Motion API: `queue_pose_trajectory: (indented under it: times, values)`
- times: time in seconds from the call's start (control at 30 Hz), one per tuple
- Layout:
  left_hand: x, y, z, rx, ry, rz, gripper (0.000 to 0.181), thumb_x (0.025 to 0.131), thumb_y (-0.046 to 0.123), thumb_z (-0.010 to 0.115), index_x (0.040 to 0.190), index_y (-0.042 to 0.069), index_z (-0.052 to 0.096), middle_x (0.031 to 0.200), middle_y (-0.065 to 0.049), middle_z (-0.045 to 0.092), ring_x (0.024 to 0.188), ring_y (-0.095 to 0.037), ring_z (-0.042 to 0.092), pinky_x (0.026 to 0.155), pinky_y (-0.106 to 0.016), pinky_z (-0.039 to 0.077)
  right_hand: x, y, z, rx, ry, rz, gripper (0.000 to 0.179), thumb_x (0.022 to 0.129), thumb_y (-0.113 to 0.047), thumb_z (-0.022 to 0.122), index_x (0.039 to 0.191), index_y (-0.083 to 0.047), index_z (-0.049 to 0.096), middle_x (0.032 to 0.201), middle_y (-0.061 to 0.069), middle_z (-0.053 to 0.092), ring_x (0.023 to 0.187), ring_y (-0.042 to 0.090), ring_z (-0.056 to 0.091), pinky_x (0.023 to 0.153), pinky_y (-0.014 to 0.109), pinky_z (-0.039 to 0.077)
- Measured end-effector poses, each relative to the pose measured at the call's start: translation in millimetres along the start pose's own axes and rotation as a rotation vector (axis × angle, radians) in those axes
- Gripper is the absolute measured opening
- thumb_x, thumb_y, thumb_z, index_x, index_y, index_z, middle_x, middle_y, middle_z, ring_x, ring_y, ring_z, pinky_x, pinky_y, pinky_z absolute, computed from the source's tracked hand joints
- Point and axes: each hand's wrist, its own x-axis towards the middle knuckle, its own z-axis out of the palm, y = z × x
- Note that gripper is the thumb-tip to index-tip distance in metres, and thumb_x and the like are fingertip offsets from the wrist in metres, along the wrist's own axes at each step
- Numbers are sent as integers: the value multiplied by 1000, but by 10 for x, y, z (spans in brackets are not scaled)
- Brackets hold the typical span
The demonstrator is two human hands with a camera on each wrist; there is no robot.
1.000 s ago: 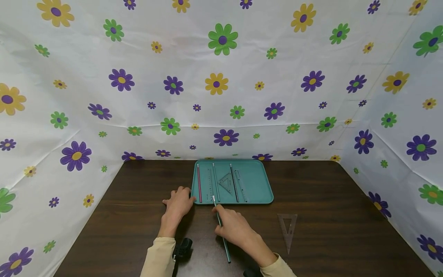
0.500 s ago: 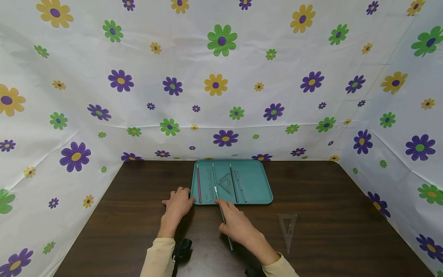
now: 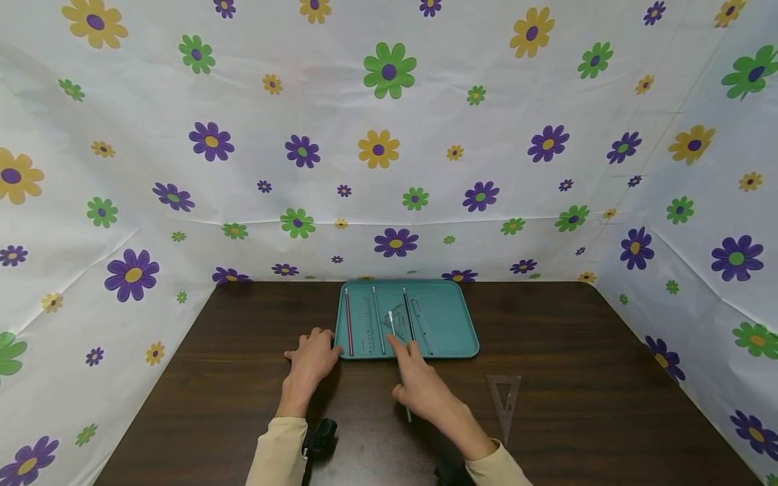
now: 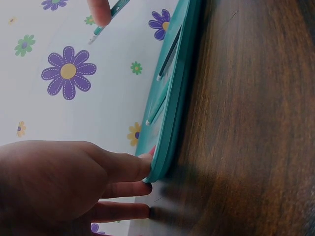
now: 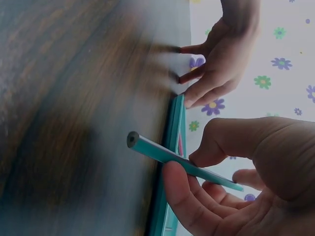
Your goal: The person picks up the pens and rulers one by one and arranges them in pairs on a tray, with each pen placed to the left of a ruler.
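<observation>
My right hand (image 3: pixel 422 388) pinches a teal pencil (image 5: pixel 162 153) between thumb and fingers, its white eraser end pointing away over the tray. The teal tray (image 3: pixel 452 324) lies at the back of the table. In it lie a red pencil (image 3: pixel 349 327), another teal pencil (image 3: pixel 378 320), a black pencil (image 3: pixel 408 312), a clear ruler (image 3: pixel 367 324), a second clear ruler-like strip (image 3: pixel 423 327) and a clear set square (image 3: pixel 401 317), partly covered by the held pencil. My left hand (image 3: pixel 311 361) rests at the tray's near left corner, fingers extended, touching the rim.
A clear, narrow set square (image 3: pixel 504 405) lies on the dark wooden table (image 3: pixel 577 391), to the right of my right hand. Flower-patterned white sheeting (image 3: pixel 389 189) rises behind the tray and along both sides. A black wrist device (image 3: pixel 320 435) sits by the left sleeve.
My right hand has moved forward and to the right with the teal pencil, whose eraser end went from the tray's front edge to over the set square. The left hand stays put.
</observation>
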Motion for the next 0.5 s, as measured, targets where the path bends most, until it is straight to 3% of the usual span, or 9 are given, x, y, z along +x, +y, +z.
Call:
queue_pose_trajectory:
  times: [0.13,0.5]
  values:
    - [0,-2,-1,1,-3,0,40,98,25,62,131,1,61,139,-26,51,126,-54,42,93,-85,25,8,27,-26,-9,25,-4,98,79,12,60,161,-15,14,119,16,40,52,8,30,46,22,30]
    - [0,-6,-4,0,-2,2,40,98,24,62,131,1,61,139,-26,51,127,-54,42,94,-85,24,70,142,-128,16,47,37,100,81,13,60,162,-20,12,140,22,35,50,9,28,46,23,30]
